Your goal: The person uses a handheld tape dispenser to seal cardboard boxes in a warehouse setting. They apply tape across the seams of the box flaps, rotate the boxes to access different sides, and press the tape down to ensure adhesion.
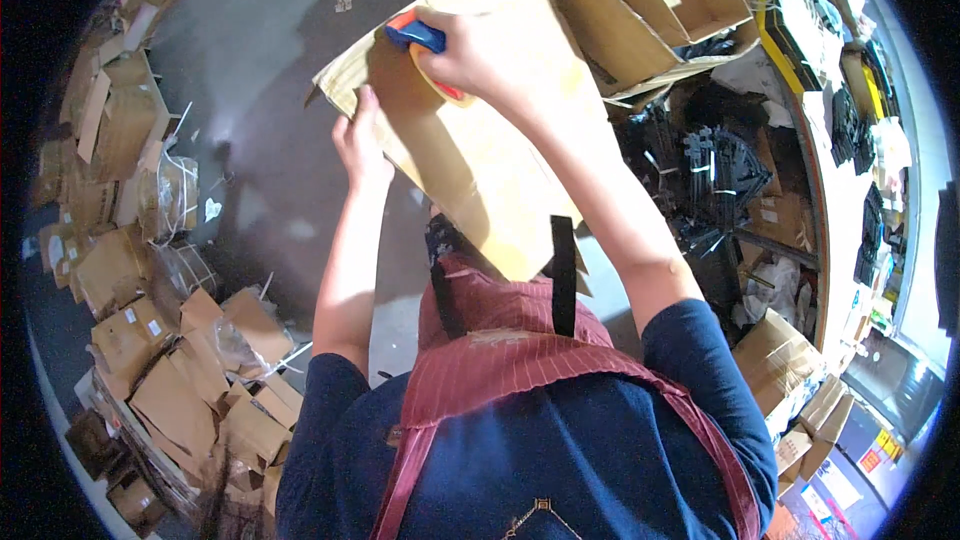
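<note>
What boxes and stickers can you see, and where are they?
Flat cardboard box: middle, tan, left hand steadying it, right hand pressing a blue-handled tape dispenser on it.
Open cardboard boxes: top right, brown, empty.
Flattened cartons: piled along the left, brown with small white labels.
Yellow and red stickers: bottom right, small rectangles.

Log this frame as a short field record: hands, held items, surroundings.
left hand: pressed flat against the left side of the cardboard box, steadying it
right hand: gripping a tape dispenser, blue handle, red body, set on the box's upper face
box state: brown, tilted, held up in front of the body
clothing: red striped apron over dark blue top
left surroundings: flattened cardboard pile on grey floor
right surroundings: open cartons, black parts
</note>
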Motion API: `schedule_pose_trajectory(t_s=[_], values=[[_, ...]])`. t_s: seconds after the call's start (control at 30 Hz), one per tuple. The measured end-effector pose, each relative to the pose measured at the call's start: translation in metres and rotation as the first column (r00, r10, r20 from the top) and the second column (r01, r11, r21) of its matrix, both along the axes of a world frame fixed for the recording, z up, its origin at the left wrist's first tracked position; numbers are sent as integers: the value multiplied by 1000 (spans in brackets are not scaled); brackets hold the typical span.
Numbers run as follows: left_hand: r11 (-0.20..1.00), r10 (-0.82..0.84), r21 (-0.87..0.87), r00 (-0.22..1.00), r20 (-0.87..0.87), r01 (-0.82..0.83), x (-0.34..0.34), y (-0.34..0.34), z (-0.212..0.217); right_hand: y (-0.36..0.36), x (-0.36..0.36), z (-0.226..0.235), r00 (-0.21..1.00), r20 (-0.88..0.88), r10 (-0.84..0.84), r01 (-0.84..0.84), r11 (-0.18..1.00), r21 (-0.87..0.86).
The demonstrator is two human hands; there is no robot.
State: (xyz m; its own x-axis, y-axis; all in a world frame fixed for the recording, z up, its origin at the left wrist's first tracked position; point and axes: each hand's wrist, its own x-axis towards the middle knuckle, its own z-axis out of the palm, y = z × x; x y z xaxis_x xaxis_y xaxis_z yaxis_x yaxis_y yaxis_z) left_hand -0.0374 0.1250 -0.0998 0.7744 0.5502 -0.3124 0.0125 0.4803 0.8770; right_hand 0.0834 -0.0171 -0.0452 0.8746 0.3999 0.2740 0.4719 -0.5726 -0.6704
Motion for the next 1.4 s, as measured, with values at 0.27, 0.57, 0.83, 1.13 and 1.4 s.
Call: schedule_pose_trajectory(t_s=[0.27, 0.57, 0.83, 1.13, 1.4], values=[[974, 212, 93, 977, -31, -208, 66, 94, -115, 94, 54, -73, 985, -168, 40, -92, 944, -318], [993, 113, -29, 991, -78, -115, 101, 108, -158, 36, 18, -105, 986, -165, 3, -36, 979, -199], [993, 114, -35, 990, -83, -117, 150, 93, -170, -133, -143, -63, 932, -317, -176, 11, 888, -460], [999, 46, 0, 980, -193, -47, 172, 101, -176, -243, -264, -78, 896, -377, -234, -6, 843, -537], [1000, -2, -12, 972, -234, -1, 170, 96, -165, -247, -274, -114, 871, -410, -271, 31, 862, -505]])
